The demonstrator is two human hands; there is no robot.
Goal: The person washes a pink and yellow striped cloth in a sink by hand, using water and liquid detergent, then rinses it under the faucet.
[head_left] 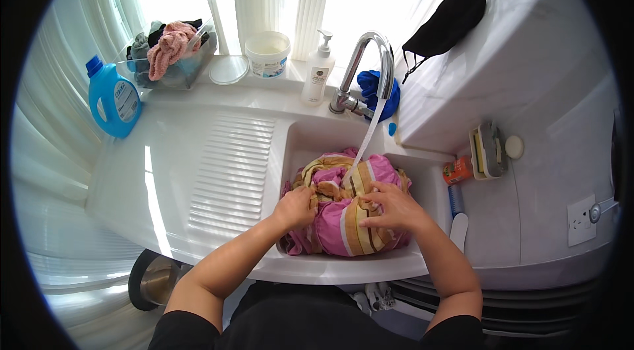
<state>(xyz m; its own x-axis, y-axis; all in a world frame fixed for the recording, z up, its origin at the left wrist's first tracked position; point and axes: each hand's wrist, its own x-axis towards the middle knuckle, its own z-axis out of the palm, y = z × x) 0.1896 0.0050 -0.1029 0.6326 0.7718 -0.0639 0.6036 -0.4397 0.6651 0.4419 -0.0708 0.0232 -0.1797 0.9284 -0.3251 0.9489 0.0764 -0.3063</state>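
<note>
Though bulky, striped cloth (pixel 335 226) under both hands (pixel 296 209) (pixel 396 210)

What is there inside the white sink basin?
A bunched pink and yellow cloth, with the left hand and right hand touching it and water running onto it. It covers most of the basin; anything underneath cannot be seen.

Striped cloth (pixel 333 228) is hiding the floor of our sink (pixel 432 185), and its folds are covering the fingertips of our left hand (pixel 295 209). We are finding the label (pixel 125 100) on the blue bottle (pixel 112 119) too small to read; the lower edge is cutting off our black shirt (pixel 284 317).
</note>
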